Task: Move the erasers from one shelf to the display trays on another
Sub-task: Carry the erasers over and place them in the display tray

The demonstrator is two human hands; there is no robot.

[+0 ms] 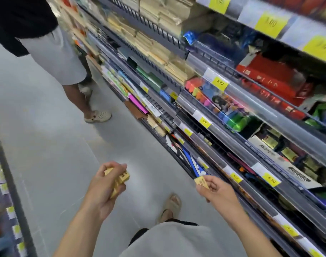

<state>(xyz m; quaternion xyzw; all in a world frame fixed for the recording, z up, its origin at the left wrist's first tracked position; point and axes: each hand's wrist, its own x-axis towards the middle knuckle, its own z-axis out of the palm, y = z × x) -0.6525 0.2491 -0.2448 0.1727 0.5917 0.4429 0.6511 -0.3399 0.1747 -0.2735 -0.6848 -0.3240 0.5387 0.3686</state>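
Shelving (232, 112) runs along my right, stocked with stationery behind yellow price tags. My left hand (104, 190) grips a stack of yellow-wrapped erasers (119, 180), fingers curled round it, dark print on one end. My right hand (216, 191) pinches one flat yellow eraser (202, 182) between thumb and fingertips, beside the shelf edge.

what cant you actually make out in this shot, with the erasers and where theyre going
- Eraser count in the left hand: head view, the curled fingers cover much of the yellow eraser boxes.
- Print on the single yellow eraser in the right hand: too small and blurred.
- Display trays: none identifiable; motion blur smears the shelves.
- Left-side shelf: cut off by the frame edge.
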